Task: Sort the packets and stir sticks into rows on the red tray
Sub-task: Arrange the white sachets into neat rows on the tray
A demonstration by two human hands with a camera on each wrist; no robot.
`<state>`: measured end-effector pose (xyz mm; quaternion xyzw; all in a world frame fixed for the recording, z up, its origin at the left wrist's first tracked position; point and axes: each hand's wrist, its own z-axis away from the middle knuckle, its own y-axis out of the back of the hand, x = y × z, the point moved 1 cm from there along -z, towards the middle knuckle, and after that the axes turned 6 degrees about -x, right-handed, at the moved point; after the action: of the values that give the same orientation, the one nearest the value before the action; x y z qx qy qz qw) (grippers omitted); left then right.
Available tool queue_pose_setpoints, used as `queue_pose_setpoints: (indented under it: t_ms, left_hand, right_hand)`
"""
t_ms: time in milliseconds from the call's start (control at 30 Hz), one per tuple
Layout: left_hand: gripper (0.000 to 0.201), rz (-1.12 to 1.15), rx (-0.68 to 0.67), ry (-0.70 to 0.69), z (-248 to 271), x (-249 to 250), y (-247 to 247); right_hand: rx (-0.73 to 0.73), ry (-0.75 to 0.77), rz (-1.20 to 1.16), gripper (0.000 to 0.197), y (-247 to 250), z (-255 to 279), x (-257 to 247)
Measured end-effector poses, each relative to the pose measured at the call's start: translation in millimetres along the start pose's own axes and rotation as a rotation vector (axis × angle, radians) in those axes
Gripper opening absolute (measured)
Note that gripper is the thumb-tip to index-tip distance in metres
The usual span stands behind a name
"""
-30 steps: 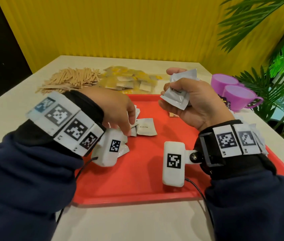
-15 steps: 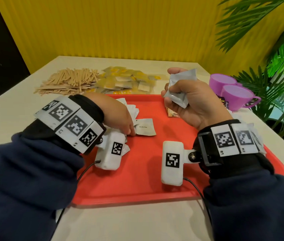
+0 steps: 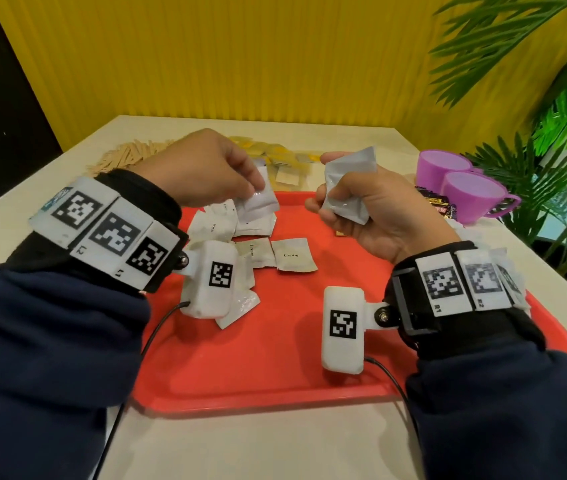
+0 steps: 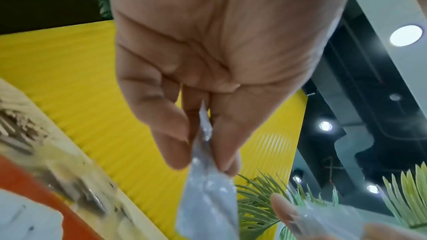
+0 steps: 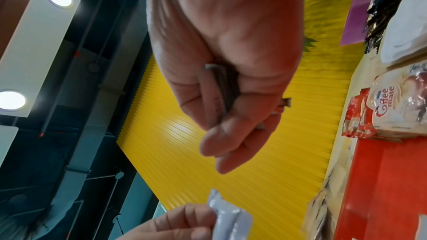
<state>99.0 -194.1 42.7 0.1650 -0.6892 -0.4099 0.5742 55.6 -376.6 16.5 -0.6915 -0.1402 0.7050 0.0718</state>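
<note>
My left hand [image 3: 252,188] is raised over the back left of the red tray [image 3: 275,368] and pinches one white packet [image 3: 258,200] by its top edge; the left wrist view shows that packet [image 4: 208,203] hanging from thumb and fingers. My right hand [image 3: 341,209] hovers over the tray's back right, gripping a bunch of white packets [image 3: 348,181]. Several white cream packets [image 3: 294,254] lie loose on the tray below my left hand. Wooden stir sticks [image 3: 129,155] and yellow packets [image 3: 275,157] are heaped on the table behind the tray.
Two purple cups [image 3: 469,192] stand at the right of the tray, with dark sachets [image 3: 438,202] beside them. Coffee-mate packets [image 5: 397,103] lie off the tray's right edge. Green plants [image 3: 559,140] crowd the table's right side. A yellow wall runs behind.
My left hand has risen from the loose packets on the tray, lifting one white packet toward the right hand. The right hand has kept its bunch and barely moved.
</note>
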Motion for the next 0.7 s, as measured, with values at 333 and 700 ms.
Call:
queue_pose_setpoints:
  t_ms: [333, 700]
  left_hand:
    - [0.057, 0.438, -0.150, -0.137, 2.1, 11.8, -9.8]
    - [0.042, 0.398, -0.122, -0.290, 3.9, 19.1, -19.6]
  right_hand:
    - [-0.024, 0.030, 0.069, 0.032, -0.6, -0.1, 1.5]
    - [-0.128, -0.015, 0.292, 0.021, -5.7, 5.6, 4.0]
